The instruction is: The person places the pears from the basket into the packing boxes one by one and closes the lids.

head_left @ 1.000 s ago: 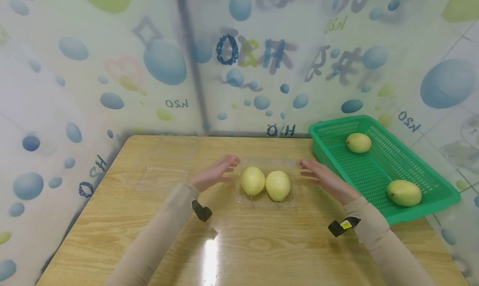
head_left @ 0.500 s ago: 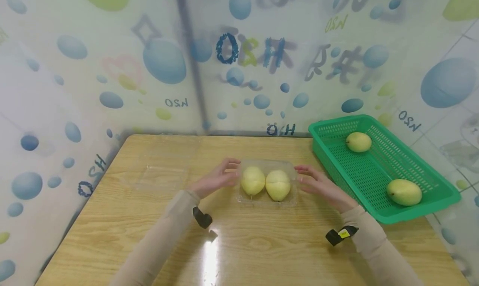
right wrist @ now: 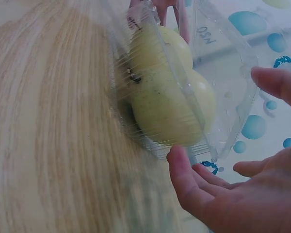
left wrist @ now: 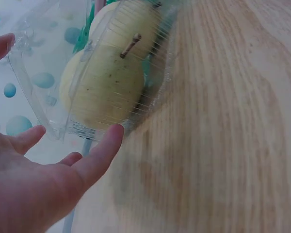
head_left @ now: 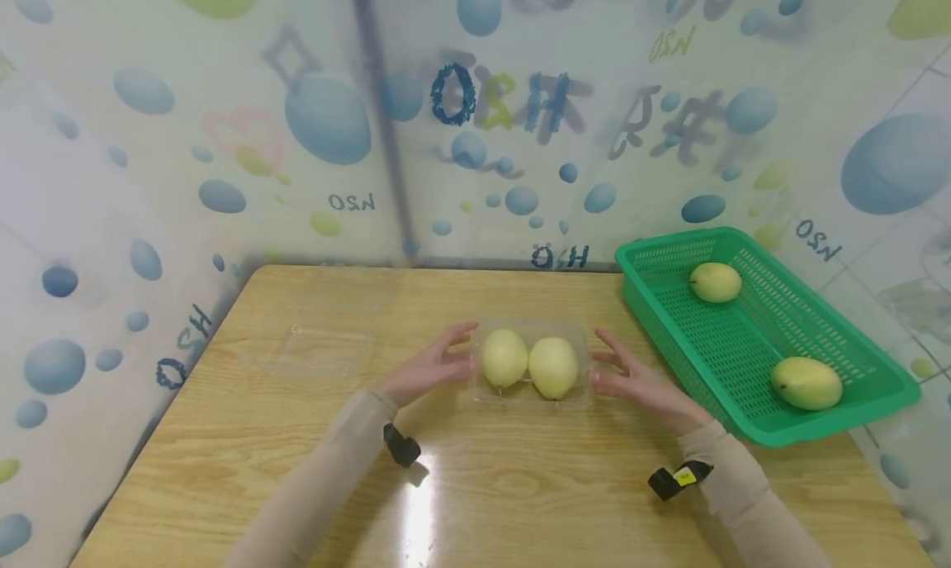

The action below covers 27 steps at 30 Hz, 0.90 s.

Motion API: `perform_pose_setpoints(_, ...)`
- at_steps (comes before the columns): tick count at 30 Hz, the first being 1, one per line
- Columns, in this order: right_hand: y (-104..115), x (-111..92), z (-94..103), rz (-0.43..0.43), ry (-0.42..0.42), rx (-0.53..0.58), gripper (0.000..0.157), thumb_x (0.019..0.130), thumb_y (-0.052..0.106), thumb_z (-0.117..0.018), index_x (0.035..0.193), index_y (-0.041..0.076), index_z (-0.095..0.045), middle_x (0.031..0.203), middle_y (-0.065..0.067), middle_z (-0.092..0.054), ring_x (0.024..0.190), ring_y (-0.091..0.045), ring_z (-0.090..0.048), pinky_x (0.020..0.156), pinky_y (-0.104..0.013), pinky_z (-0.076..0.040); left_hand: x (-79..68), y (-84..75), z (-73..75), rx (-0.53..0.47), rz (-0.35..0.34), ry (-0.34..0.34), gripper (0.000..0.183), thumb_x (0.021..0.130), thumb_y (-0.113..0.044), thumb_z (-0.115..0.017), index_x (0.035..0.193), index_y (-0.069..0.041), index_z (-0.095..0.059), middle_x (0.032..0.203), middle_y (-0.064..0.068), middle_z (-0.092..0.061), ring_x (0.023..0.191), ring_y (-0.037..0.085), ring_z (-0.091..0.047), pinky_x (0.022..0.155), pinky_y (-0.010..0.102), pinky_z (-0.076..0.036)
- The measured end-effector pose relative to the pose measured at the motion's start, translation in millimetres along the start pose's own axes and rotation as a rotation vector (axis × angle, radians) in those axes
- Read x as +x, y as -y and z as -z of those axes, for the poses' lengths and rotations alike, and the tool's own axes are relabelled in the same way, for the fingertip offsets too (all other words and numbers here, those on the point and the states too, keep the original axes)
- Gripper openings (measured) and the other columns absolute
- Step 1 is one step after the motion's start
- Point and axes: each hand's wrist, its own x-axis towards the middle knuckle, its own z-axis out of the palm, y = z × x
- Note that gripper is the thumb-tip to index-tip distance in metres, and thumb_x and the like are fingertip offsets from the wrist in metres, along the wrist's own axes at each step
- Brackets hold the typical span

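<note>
Two pale yellow pears (head_left: 503, 358) sit side by side in a clear plastic clamshell box (head_left: 532, 404) on the table. Its hinged lid (left wrist: 41, 73) is tilted over the pears, ajar from the base in both wrist views. My left hand (head_left: 431, 371) is at the box's left end, fingers spread and relaxed. One fingertip is by the lid's corner, another at the base's side wall. At the right end, my right hand (head_left: 645, 386) has its fingers spread. One fingertip (right wrist: 177, 153) is at the base's lower edge, another near the lid's edge.
A second clear plastic box (head_left: 327, 330) stands open at the table's back left. At the right is a green perforated basket (head_left: 728, 337) with two more pears, one far (head_left: 716, 282) and one near (head_left: 806, 383). A patterned wall borders the table's back.
The lid has swung forward from behind the pears to over them. Both hands have shifted slightly nearer, and the right hand's fingers have spread. The basket and the second box stay put.
</note>
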Motion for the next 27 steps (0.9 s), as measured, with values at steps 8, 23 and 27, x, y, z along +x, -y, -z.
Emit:
perform_pose_setpoints(8,-9,-2,-2.3,-0.034,-0.005,-0.015,0.086,0.094,0.021,-0.062,0.155,0.006,-0.003,0.149,-0.034,-0.019,0.123,-0.04,-0.045,0.103,-0.051,-0.04,-3.5,6.3,-1.2,0.013,0.026,0.02,0.086,0.091,-0.016,-0.065,0.156,-0.026,-0.009,0.156,0.016,-0.016,0.138,0.037,-0.028,0.108,0.057,-0.031)
perform_pose_setpoints(23,-19,1,-6.7,-0.079,0.024,0.025,0.083,0.093,0.019,-0.063,0.152,0.0,-0.007,0.122,-0.028,-0.054,0.1,-0.028,-0.062,0.091,-0.044,-0.051,-1.3,12.7,-8.3,-0.049,0.065,0.008,0.098,0.084,-0.011,-0.07,0.155,-0.018,-0.003,0.142,0.026,-0.034,0.126,0.038,-0.043,0.1,0.049,-0.044)
perform_pose_setpoints(27,-22,1,-7.9,-0.052,0.058,0.058,0.082,0.096,0.016,-0.06,0.151,-0.004,-0.002,0.107,-0.024,-0.064,0.096,-0.028,-0.065,0.088,-0.041,-0.053,-0.9,14.3,-9.3,-0.099,0.071,0.022,0.096,0.084,-0.007,-0.068,0.155,-0.014,-0.003,0.135,0.028,-0.042,0.114,0.035,-0.054,0.094,0.045,-0.05)
